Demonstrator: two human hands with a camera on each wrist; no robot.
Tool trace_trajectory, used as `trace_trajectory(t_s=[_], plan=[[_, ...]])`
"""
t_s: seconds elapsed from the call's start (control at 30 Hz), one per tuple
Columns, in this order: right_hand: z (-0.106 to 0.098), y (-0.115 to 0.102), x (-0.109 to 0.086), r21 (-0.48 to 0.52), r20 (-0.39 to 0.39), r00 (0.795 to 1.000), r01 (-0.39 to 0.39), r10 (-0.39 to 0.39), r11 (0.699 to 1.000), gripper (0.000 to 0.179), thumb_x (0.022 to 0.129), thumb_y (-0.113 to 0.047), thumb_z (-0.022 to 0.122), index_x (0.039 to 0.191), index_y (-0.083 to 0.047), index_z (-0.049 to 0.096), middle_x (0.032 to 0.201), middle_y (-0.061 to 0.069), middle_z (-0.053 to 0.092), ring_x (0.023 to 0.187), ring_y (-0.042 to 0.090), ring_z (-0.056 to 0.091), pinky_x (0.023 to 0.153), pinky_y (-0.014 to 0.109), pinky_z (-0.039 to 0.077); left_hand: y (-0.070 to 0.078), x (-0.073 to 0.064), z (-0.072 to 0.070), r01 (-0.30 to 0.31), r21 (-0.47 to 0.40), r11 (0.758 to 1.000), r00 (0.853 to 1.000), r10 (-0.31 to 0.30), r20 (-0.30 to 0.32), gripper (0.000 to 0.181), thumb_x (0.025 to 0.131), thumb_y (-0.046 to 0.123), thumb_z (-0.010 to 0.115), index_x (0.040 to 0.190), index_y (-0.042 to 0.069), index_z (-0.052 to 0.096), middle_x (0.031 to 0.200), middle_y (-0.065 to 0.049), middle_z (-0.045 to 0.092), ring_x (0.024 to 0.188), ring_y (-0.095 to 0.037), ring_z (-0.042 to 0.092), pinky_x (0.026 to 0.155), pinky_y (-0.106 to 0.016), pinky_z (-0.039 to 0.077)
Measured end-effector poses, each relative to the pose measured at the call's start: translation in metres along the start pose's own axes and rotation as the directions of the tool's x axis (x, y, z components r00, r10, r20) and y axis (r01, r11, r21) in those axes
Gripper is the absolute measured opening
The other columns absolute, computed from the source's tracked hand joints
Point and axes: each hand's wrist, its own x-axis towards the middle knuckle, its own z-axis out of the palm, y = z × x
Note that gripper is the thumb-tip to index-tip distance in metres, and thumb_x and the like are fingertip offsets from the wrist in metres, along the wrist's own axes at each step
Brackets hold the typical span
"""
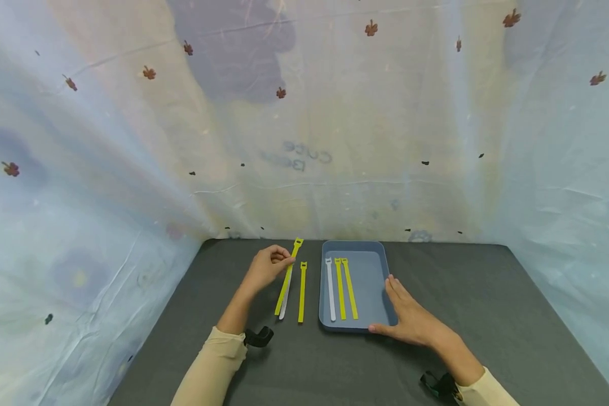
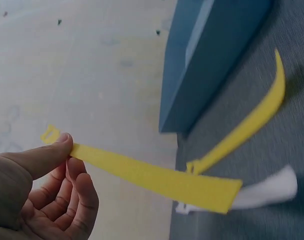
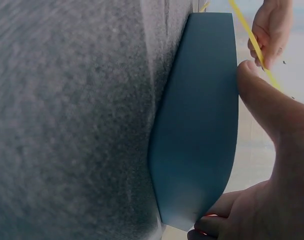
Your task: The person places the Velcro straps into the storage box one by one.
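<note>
My left hand (image 1: 268,268) pinches a yellow hook-and-loop cable tie (image 2: 142,172) near its slotted head, between thumb and fingers. Its tail hangs down over a white cable tie (image 1: 285,305) lying on the table and partly covers it in the head view. Just right of these lies another yellow cable tie (image 1: 302,293). A blue-grey tray (image 1: 375,293) holds a white cable tie (image 1: 331,290) and two yellow ones (image 1: 341,290), side by side with heads at the far end. My right hand (image 1: 411,316) rests at the tray's near right corner, fingers extended along the right side, thumb on the near rim.
The dark grey table (image 1: 487,316) ends at a patterned curtain (image 1: 355,197) behind and on both sides. Black straps (image 1: 259,337) sit around both wrists.
</note>
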Motion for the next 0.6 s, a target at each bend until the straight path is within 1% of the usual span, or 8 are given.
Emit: trace_trajectory(t_s=[0.07, 0.17, 0.27, 0.4, 0.47, 0.6], plan=[[0.001, 0.001, 0.000, 0.001, 0.001, 1.000, -0.001, 0.001, 1.000, 0.136, 0.084, -0.077, 0.076, 0.167, 0.011, 0.014, 0.176, 0.030, 0.006, 0.163, 0.049, 0.011, 0.125, 0.068, 0.027, 0.005, 0.000, 0.005, -0.015, -0.033, 0.999, 1.000, 0.016, 0.014, 0.016, 0.103, 0.023, 0.077, 0.107, 0.008, 0.072, 0.097, -0.013, 0.076, 0.090, -0.039, 0.072, 0.073, -0.038, 0.060], [0.002, 0.002, 0.001, 0.000, 0.001, 1.000, -0.003, 0.003, 1.000, 0.137, 0.084, -0.079, 0.075, 0.167, 0.011, 0.013, 0.177, 0.029, 0.005, 0.163, 0.048, 0.010, 0.125, 0.067, 0.027, 0.010, 0.002, 0.012, -0.035, -0.090, 0.995, 0.999, 0.038, 0.038, 0.018, 0.103, 0.023, 0.076, 0.110, 0.007, 0.072, 0.099, -0.018, 0.076, 0.090, -0.043, 0.071, 0.073, -0.036, 0.059], [0.003, 0.002, 0.001, -0.002, 0.004, 1.000, -0.005, 0.005, 1.000, 0.137, 0.084, -0.079, 0.075, 0.167, 0.010, 0.013, 0.177, 0.029, 0.005, 0.163, 0.048, 0.011, 0.126, 0.067, 0.027, 0.016, 0.002, 0.020, -0.041, -0.131, 0.990, 0.997, 0.049, 0.061, 0.019, 0.103, 0.022, 0.076, 0.112, 0.006, 0.071, 0.101, -0.019, 0.075, 0.091, -0.043, 0.071, 0.073, -0.032, 0.059], [0.003, 0.001, 0.001, -0.002, 0.002, 1.000, 0.003, -0.003, 1.000, 0.136, 0.084, -0.076, 0.077, 0.167, 0.012, 0.014, 0.176, 0.031, 0.007, 0.163, 0.049, 0.012, 0.125, 0.068, 0.028, 0.024, 0.003, 0.031, -0.037, -0.182, 0.983, 0.995, 0.054, 0.090, 0.021, 0.103, 0.021, 0.075, 0.115, 0.004, 0.071, 0.102, -0.020, 0.075, 0.091, -0.037, 0.072, 0.076, -0.031, 0.061], [0.003, 0.001, 0.001, -0.006, 0.004, 1.000, 0.001, -0.001, 1.000, 0.136, 0.084, -0.076, 0.077, 0.167, 0.012, 0.014, 0.176, 0.031, 0.007, 0.163, 0.049, 0.012, 0.125, 0.068, 0.028, 0.028, 0.005, 0.035, -0.040, -0.203, 0.978, 0.993, 0.062, 0.104, 0.021, 0.104, 0.020, 0.075, 0.116, 0.004, 0.070, 0.101, -0.019, 0.075, 0.088, -0.031, 0.073, 0.076, -0.032, 0.062], [0.002, 0.002, 0.000, -0.010, 0.008, 1.000, -0.009, 0.010, 1.000, 0.137, 0.084, -0.079, 0.075, 0.167, 0.010, 0.013, 0.177, 0.029, 0.006, 0.163, 0.047, 0.011, 0.126, 0.067, 0.027, 0.035, 0.009, 0.045, -0.037, -0.223, 0.974, 0.990, 0.066, 0.124, 0.021, 0.103, 0.022, 0.076, 0.115, 0.005, 0.071, 0.098, -0.011, 0.076, 0.082, -0.021, 0.072, 0.075, -0.032, 0.062]])
